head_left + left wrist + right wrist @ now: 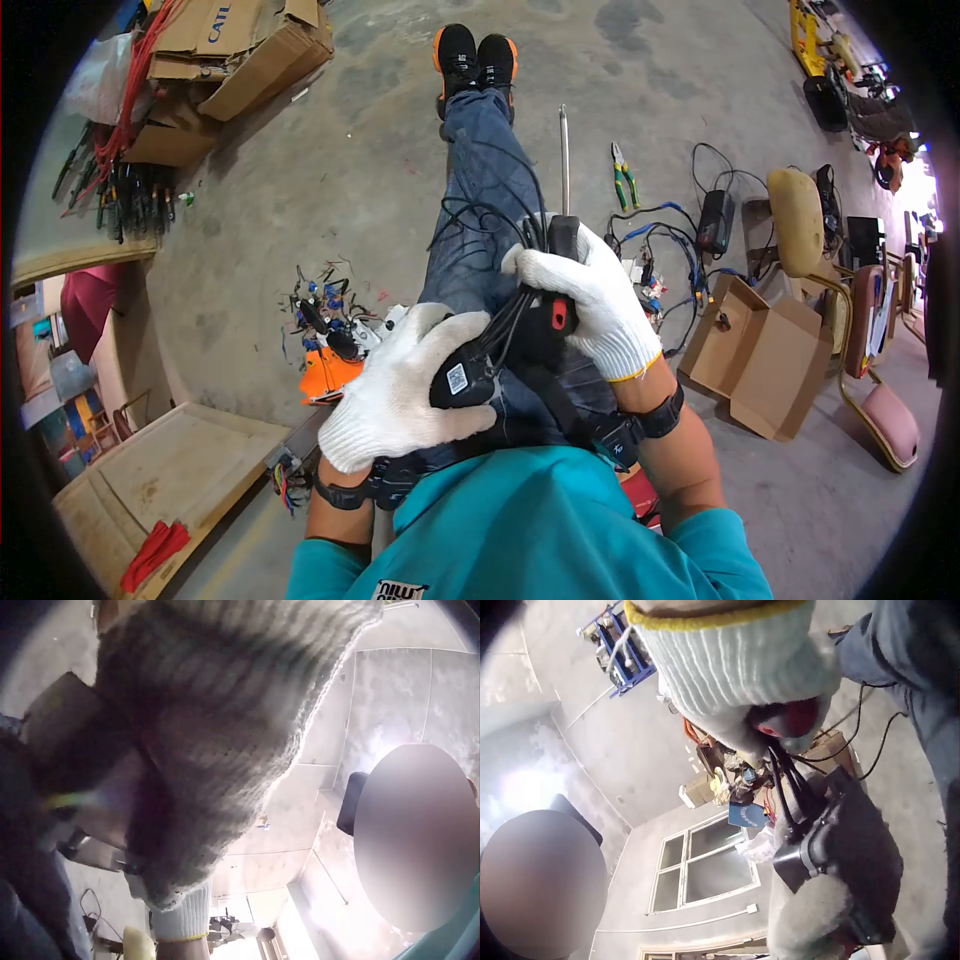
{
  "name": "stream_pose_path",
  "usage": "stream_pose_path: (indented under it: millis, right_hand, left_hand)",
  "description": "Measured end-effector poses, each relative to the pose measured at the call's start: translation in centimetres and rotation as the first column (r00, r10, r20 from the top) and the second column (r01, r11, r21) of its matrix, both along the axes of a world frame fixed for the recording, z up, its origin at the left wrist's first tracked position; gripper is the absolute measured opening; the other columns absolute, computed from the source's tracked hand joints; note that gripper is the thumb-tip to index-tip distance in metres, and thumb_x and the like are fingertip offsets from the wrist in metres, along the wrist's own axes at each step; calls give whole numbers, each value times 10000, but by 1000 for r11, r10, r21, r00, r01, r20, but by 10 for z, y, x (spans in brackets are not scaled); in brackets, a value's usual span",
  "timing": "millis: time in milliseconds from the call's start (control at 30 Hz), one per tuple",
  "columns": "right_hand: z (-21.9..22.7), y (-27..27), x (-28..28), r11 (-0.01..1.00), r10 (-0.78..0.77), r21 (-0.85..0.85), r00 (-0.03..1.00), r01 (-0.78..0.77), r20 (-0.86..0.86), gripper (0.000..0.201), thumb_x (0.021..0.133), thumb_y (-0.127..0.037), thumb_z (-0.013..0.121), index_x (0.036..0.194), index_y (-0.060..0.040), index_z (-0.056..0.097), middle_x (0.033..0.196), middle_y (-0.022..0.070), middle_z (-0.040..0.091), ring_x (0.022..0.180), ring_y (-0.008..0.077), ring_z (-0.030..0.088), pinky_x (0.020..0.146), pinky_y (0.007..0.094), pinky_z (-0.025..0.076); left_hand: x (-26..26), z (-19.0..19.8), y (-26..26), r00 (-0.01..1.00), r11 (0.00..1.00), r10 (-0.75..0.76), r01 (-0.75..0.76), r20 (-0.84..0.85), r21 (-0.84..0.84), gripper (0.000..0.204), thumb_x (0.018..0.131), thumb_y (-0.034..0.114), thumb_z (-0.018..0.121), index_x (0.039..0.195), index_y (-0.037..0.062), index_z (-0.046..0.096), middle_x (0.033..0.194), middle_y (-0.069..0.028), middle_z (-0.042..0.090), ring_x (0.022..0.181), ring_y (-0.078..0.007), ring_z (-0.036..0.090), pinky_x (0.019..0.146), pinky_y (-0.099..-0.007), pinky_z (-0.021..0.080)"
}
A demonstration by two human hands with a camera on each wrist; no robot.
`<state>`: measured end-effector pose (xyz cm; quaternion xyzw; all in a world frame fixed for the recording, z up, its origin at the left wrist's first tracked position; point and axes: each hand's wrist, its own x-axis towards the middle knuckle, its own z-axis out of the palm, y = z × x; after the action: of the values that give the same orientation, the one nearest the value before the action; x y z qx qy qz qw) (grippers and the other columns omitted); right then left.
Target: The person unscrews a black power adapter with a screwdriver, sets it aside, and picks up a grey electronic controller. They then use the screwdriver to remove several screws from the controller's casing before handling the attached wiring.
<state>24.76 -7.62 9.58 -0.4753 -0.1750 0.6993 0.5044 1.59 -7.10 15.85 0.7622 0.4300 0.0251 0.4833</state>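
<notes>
In the head view a white-gloved left hand [400,385] grips a black box-shaped device [462,378] with a small printed label. Several black cables [512,318] run out of it up to the right hand [590,290], also gloved. That hand holds the cable bundle together with a screwdriver [564,235], whose long shaft points away from the body. The right wrist view shows the black device [847,855] with cables entering one end and left-hand fingers [810,919] around it. A glove [202,735] fills much of the left wrist view.
Green-handled pliers [623,178], a black adapter [715,220] and an open cardboard box [755,350] lie on the floor at right. Small electrical parts and an orange piece [328,374] are left of the legs. Cardboard boxes [240,60] stand far left; a chair [885,420] is far right.
</notes>
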Motion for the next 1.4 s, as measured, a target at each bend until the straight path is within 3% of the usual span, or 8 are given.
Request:
stream_pose_path:
  millis: [200,267,300,600,800,1033,1167,1400]
  right_hand:
    - [-9,1,17,999,-51,8,997,51,-51,390,871,-64,744,1228,16,609,1021,121,737,918,165,695,815,286,544]
    - [-10,2,19,987,-131,77,984,141,-125,388,874,-61,741,1230,15,607,1016,125,737,911,161,692,790,288,548]
    - [-10,2,23,985,-138,83,983,148,-119,385,875,-59,739,1229,18,606,1009,128,737,882,158,694,744,274,551]
    - [-18,4,41,983,-181,9,978,183,-107,219,887,-98,732,1067,19,690,949,95,721,666,94,643,586,211,527]
    - [-5,5,57,955,-271,102,958,280,-91,430,924,-61,679,1317,41,536,992,113,717,704,112,650,616,221,569]
    - [-14,1,71,911,-384,82,904,404,-186,216,964,-170,693,1076,13,671,971,90,700,764,125,653,611,226,533]
    - [-19,-3,79,941,-315,148,948,305,49,228,962,-155,687,1118,10,662,959,82,697,746,114,649,600,235,536]
    - [-15,-2,89,903,-402,202,912,379,85,470,831,-22,707,1282,18,581,1058,139,730,779,141,651,684,267,562]
  left_hand:
    - [-13,0,4,1000,995,-10,12,23,-95,850,623,272,895,1371,23,577,1326,-210,556,1272,-364,561,1081,-402,438]
    - [-18,0,5,999,986,20,-15,33,-163,862,621,288,894,1375,21,574,1340,-212,553,1301,-360,543,1107,-401,411]
    - [-22,-6,4,995,996,-2,10,100,-84,812,663,305,887,1366,36,582,1198,-153,569,1120,-337,573,1000,-405,462]
    - [-38,-9,4,995,987,-5,22,103,-160,817,662,310,910,1353,22,583,1230,-148,583,1154,-320,594,1035,-387,465]
    - [-51,-10,3,999,977,5,6,54,-211,828,640,299,910,1362,47,593,1223,-149,599,1140,-309,603,1011,-377,474]
    - [-64,-24,1,999,983,10,0,51,-184,836,618,288,902,1356,52,590,1248,-146,596,1149,-309,604,1017,-369,472]
    - [-69,-28,-1,995,959,76,-57,59,-279,840,635,294,904,1364,33,579,1274,-138,587,1198,-286,584,1047,-360,453]
    - [-77,-31,0,989,938,141,-118,50,-326,874,625,311,930,1355,-13,576,1294,-134,581,1240,-263,554,1087,-351,408]
